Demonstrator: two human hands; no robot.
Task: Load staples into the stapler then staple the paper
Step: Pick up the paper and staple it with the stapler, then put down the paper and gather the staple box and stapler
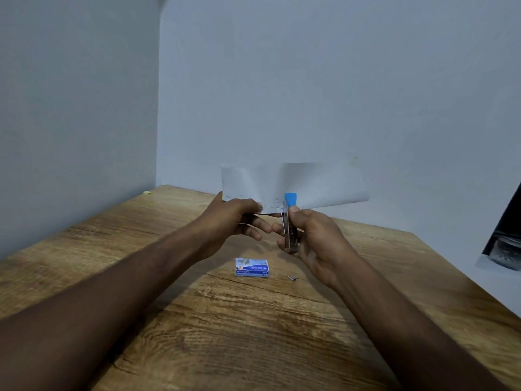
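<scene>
My left hand (235, 218) grips the lower left edge of a folded white paper (310, 184), held up above the table. Several staples show along that lower edge near my fingers. My right hand (313, 238) is closed around a small metal stapler (290, 232) with a blue top, held upright. The stapler's jaws sit on the paper's lower edge, just right of my left hand. A blue and white staple box (251, 267) lies shut on the table below both hands. A short loose strip of staples (291, 277) lies just right of the box.
The wooden table (197, 320) stands in a corner between two pale walls. A small yellow scrap (148, 192) lies at the far left table edge. A dark object (504, 238) leans at the right beyond the table's edge.
</scene>
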